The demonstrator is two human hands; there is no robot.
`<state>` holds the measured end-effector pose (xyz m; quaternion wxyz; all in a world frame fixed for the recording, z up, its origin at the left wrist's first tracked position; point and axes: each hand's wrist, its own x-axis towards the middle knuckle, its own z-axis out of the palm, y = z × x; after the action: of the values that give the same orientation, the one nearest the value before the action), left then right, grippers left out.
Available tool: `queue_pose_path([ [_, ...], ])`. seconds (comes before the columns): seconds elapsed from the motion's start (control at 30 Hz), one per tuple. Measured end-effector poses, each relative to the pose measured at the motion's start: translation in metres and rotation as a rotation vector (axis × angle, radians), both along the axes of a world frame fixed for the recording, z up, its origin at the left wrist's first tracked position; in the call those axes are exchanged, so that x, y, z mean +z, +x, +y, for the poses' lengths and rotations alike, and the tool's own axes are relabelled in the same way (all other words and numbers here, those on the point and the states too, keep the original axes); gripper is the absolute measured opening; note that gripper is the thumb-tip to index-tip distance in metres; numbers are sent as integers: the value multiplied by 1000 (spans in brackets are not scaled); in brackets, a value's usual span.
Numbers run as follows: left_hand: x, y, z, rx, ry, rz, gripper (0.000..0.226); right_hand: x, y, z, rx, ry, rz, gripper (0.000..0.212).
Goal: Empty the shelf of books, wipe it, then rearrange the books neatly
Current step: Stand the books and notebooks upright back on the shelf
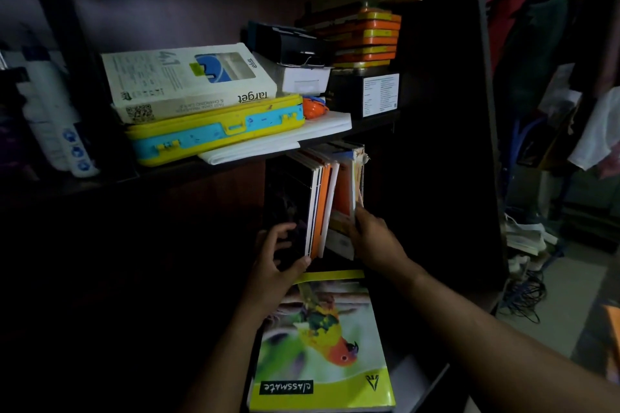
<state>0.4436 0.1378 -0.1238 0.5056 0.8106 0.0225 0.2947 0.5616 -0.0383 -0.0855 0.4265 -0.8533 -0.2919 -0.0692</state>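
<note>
A row of upright books (pixel 323 198) with white and orange edges stands in a dark lower shelf compartment. My left hand (pixel 278 261) grips the left bundle of these books from its dark side, thumb on the lower edge. My right hand (pixel 372 238) holds the right bundle (pixel 345 201), fingers wrapped over its outer side. Below my hands a notebook with a parrot cover (pixel 322 345) lies flat on top of a stack.
The upper shelf board (pixel 369 122) carries a white box (pixel 188 80), a yellow-blue case (pixel 214 131), white paper, a black box (pixel 365 94) and stacked orange tins (pixel 369 37). White bottles (pixel 60 131) stand at left. Clothes and cables are at right.
</note>
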Motion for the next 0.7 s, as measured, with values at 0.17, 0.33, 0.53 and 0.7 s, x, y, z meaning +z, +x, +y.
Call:
queue_pose_path([
  [0.17, -2, 3, -1, 2, -51, 65, 34, -2, 5, 15, 119, -52, 47, 28],
  [0.33, -2, 3, -3, -98, -53, 120, 18, -20, -9, -1, 45, 293, 52, 22],
  [0.53, 5, -3, -6, -140, -69, 199, 22, -33, 0, -6, 68, 367, -42, 15],
  [0.7, 11, -12, -2, -201, 181, 369, 54, -34, 2, -4, 96, 365, -29, 4],
])
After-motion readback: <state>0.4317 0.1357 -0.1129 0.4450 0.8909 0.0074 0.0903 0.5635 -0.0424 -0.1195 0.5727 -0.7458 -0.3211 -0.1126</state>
